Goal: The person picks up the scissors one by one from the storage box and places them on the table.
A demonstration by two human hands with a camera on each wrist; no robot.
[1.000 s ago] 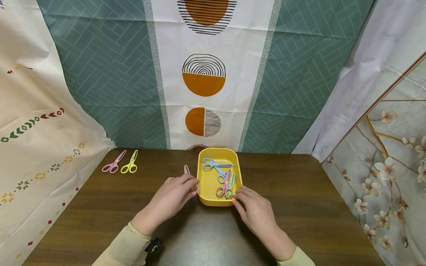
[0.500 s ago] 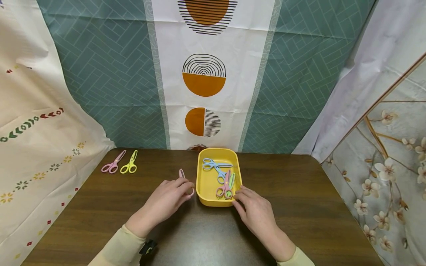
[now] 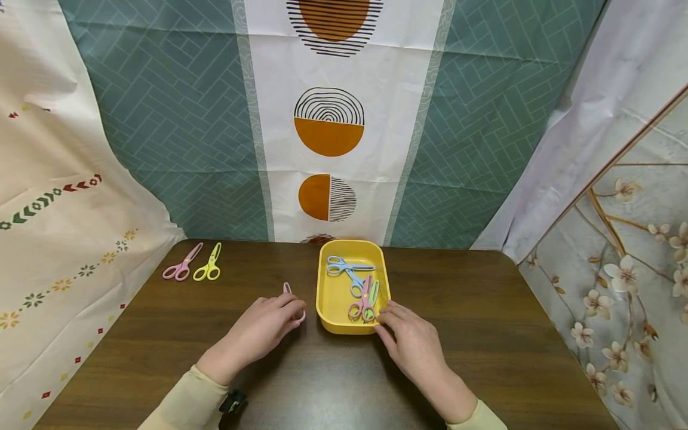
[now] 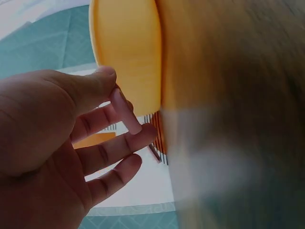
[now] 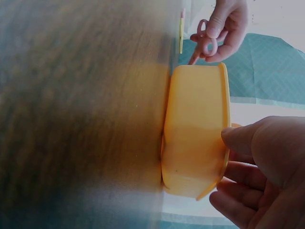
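My left hand [image 3: 252, 331] pinches a pair of pink scissors [image 3: 287, 289] just left of the yellow tray. Their tip points away from me, and the fingers hide the middle. In the right wrist view, the handle loops and part of the pink scissors [image 5: 194, 57] show beyond the tray's end. My right hand [image 3: 416, 340] grips the near right corner of the yellow tray [image 3: 334, 298], thumb at the rim. Inside the tray lie blue scissors [image 3: 352, 275] towards the back, with pink scissors [image 3: 367, 294] partly over green scissors [image 3: 375, 289] near the right hand.
Another pair of pink scissors [image 3: 189, 258] and a yellow pair [image 3: 213, 260] lie side by side at the table's back left. The dark wooden table [image 3: 462, 298] meets a patterned curtain [image 3: 473, 149] behind, with more cloth hanging on both sides.
My left hand has moved left and slightly towards me, away from the tray's left side, carrying the pink scissors. The right hand stays at the tray corner.
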